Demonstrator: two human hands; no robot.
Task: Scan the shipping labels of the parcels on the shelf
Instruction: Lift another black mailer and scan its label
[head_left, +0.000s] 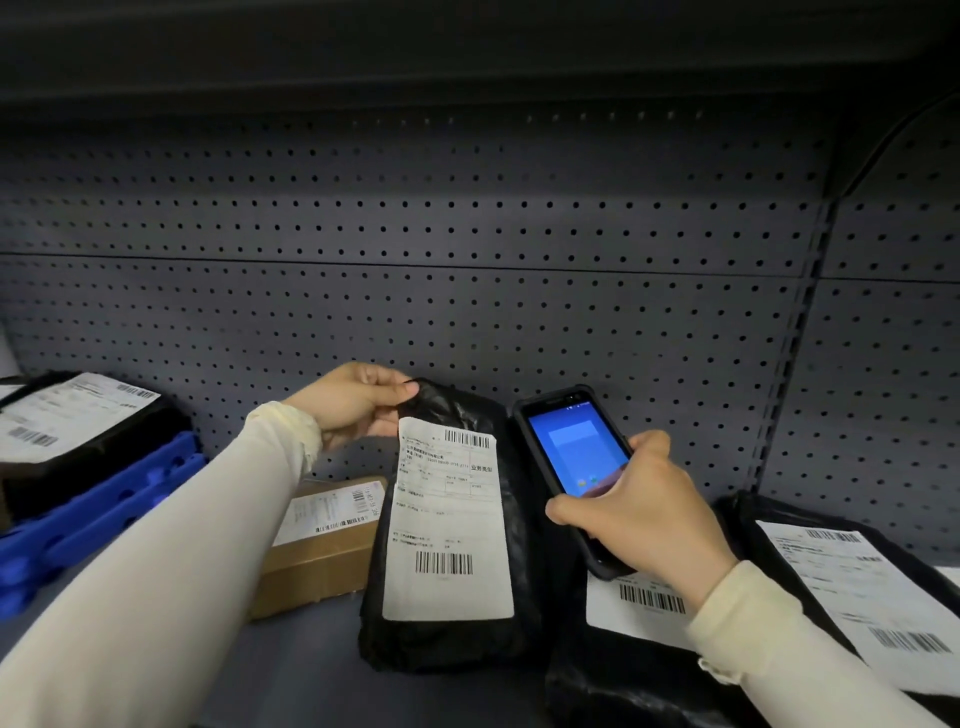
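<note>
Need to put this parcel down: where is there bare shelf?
Bare shelf lies in front, between the cardboard box and the held black parcel. The right is crowded with black parcels.

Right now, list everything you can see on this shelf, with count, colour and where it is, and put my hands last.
Held bag parcel: one, black with a white label, centre, propped up.
Other bag parcels: two, black with white labels, right; one under the scanner, one at the far right.
Cardboard box: one, brown with a label, left of the held parcel.
Labelled parcel: one, dark, far left, on a blue tray.
Blue tray: one, far left.
Scanner: one, black case, blue screen, centre-right.
Pegboard wall: one, grey, behind.
Left hand: grip on the held parcel's top edge.
Right hand: grip round the scanner.
</note>
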